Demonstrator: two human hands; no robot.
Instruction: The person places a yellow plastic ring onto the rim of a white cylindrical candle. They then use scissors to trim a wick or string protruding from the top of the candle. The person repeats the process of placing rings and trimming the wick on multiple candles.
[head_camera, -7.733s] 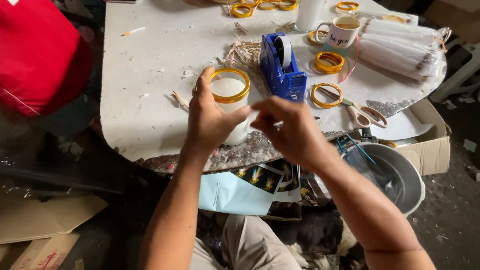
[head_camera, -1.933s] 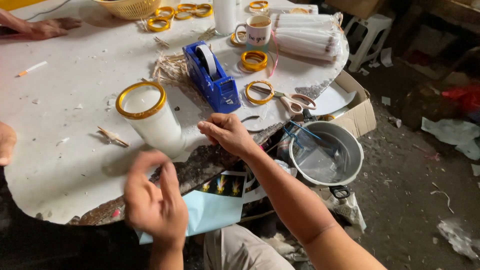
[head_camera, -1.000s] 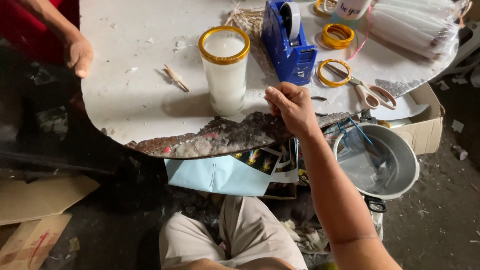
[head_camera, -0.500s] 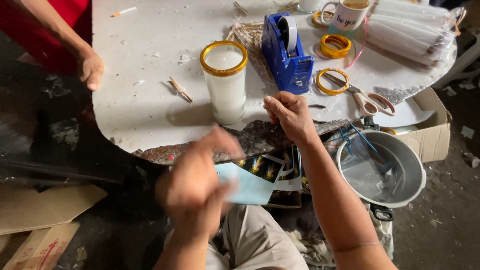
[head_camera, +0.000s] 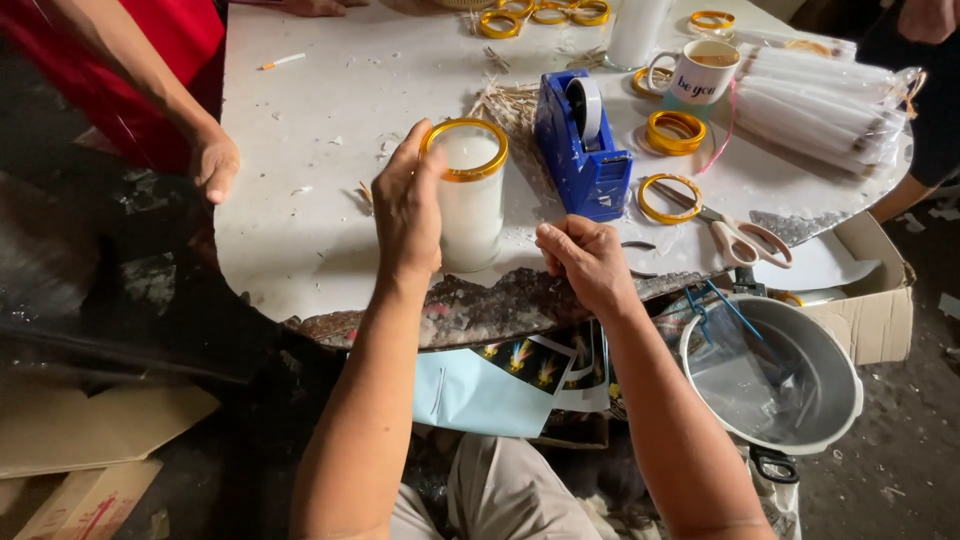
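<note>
Table (head_camera: 300, 150), white-topped with a worn near edge, fills the upper half of the frame; I treat it as the work surface. Pot (head_camera: 790, 375), grey metal, sits off the table at lower right. Bundle of white rods (head_camera: 825, 100) in clear wrap lies at upper right. Tape dispenser (head_camera: 585, 145), blue, stands at centre, just beside the candle glass (head_camera: 470, 205).

Candle glass: tall, white-filled, gold-rimmed, upright near the table's front edge, centre of frame. My left hand (head_camera: 405, 205) wraps its left side, fingers curled around the wall near the rim, a firm partial grasp. I would keep that hold low enough to stop tipping, as the glass looks top-heavy.

My right hand (head_camera: 585, 260) rests at the table edge, lower centre, fingers pinched together; I cannot tell whether anything is held between them. I would keep it clear of the dispenser's cutting edge.

Scissors (head_camera: 735, 235) and gold rings (head_camera: 670, 198) lie right of centre. Another person's hand (head_camera: 215, 165) rests at the table's left edge.
</note>
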